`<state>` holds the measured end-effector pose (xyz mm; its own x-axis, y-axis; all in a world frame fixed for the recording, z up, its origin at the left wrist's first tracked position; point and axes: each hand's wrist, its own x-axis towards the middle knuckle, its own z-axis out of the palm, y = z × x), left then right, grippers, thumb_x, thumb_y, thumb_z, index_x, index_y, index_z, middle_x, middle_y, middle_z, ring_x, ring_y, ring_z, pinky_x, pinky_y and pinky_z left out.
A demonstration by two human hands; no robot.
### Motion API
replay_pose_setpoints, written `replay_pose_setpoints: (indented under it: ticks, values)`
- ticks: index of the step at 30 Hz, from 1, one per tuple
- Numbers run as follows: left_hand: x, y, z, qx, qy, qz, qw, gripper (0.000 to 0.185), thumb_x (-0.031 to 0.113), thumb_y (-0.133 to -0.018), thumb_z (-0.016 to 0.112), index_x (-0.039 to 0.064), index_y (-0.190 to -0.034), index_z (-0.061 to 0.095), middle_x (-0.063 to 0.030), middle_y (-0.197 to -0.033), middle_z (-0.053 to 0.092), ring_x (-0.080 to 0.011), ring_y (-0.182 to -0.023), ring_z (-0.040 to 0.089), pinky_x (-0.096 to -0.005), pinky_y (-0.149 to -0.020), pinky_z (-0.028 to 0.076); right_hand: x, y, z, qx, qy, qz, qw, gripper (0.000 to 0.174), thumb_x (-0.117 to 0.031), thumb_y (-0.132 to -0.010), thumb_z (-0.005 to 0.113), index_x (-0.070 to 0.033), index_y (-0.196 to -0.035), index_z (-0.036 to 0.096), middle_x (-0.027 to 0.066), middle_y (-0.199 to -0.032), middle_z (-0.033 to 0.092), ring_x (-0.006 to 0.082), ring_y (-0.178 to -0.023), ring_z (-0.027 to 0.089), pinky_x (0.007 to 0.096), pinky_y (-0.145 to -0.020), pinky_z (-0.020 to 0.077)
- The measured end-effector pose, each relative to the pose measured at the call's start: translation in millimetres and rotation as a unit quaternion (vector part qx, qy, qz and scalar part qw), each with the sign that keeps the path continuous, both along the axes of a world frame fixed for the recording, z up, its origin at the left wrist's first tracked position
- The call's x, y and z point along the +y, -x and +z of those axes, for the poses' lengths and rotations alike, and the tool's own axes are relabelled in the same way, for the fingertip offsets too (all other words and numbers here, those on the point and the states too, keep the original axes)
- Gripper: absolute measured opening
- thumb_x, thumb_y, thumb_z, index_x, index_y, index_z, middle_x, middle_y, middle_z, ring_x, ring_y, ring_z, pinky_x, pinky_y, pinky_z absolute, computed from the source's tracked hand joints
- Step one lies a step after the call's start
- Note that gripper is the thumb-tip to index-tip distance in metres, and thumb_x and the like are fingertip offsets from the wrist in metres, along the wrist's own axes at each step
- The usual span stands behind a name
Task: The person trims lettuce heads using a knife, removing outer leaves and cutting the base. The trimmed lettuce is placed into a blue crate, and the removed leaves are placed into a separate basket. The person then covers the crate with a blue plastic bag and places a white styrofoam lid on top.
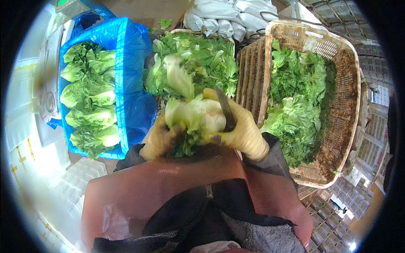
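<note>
Both my hands wear yellowish gloves. My left hand, blurred, grips the leafy side of a lettuce head in front of my apron. On the other side, my right hand supports the pale stem end and also holds a knife, its dark blade pointing up and away from me. A loose leaf, blurred, appears just above the lettuce, over a crate heaped with loose lettuce leaves. Whether that leaf still touches the head I cannot tell.
To the left stands a container lined with blue plastic, holding rows of lettuce heads. A dirty, pale plastic crate with more lettuce stands to the right. White bundles lie beyond the middle crate.
</note>
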<state>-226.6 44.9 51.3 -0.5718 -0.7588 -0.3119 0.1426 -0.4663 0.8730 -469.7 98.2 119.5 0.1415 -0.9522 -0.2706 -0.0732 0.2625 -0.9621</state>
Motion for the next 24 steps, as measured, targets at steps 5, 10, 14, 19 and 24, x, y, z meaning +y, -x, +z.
replay_pose_setpoints:
  ticks: [5, 10, 14, 19, 24]
  values:
    - [-32, 6, 19, -0.048, 0.039, -0.065, 0.996, 0.060, 0.025, -0.081, 0.082, -0.001, -0.130, 0.058, -0.0059, -0.120, 0.065, -0.0160, -0.108, 0.060, -0.0315, -0.096, 0.049, -3, 8, -20, -0.092, -0.018, -0.023, 0.995, 0.084, -0.014, -0.071, 0.087, -0.003, -0.144, 0.048, 0.0084, -0.133, 0.061, 0.0160, -0.117, 0.058, 0.0338, -0.103, 0.0455]
    - [-106, 17, 51, -0.135, 0.204, -0.049, 0.968, 0.038, 0.015, -0.085, 0.079, -0.001, -0.117, 0.068, -0.0085, -0.107, 0.071, -0.0163, -0.094, 0.066, -0.0295, -0.084, 0.053, 3, 25, -40, -0.110, -0.031, 0.035, 0.993, 0.075, -0.019, -0.075, 0.087, -0.002, -0.140, 0.053, 0.0074, -0.128, 0.064, 0.0154, -0.117, 0.057, 0.0330, -0.104, 0.0441]
    - [-106, 33, 21, -0.122, 0.201, -0.057, 0.970, 0.063, 0.031, -0.088, 0.075, 0.001, -0.138, 0.052, -0.0139, -0.131, 0.059, -0.0217, -0.119, 0.054, -0.0361, -0.103, 0.042, 6, 15, -63, -0.231, -0.054, -0.081, 0.968, 0.057, -0.023, -0.087, 0.078, -0.001, -0.135, 0.058, 0.0033, -0.116, 0.066, 0.0115, -0.100, 0.058, 0.0289, -0.088, 0.0483]
    - [-30, 29, -71, 0.000, 0.034, -0.181, 0.983, 0.066, 0.047, -0.099, 0.057, 0.000, -0.144, 0.045, -0.0116, -0.140, 0.054, -0.0215, -0.128, 0.050, -0.0355, -0.111, 0.036, -6, -7, -84, -0.011, -0.087, -0.245, 0.966, 0.029, -0.016, -0.096, 0.068, 0.000, -0.120, 0.069, 0.0009, -0.089, 0.068, 0.0072, -0.078, 0.057, 0.0238, -0.069, 0.0479]
    - [-40, 23, -92, 0.025, -0.103, -0.062, 0.992, 0.063, 0.046, -0.101, 0.056, 0.000, -0.144, 0.047, -0.0083, -0.130, 0.061, -0.0169, -0.117, 0.057, -0.0315, -0.103, 0.045, -25, -7, -82, -0.033, -0.104, -0.295, 0.949, 0.018, -0.015, -0.096, 0.068, -0.003, -0.107, 0.074, -0.0007, -0.076, 0.066, 0.0060, -0.055, 0.055, 0.0224, -0.049, 0.0435]
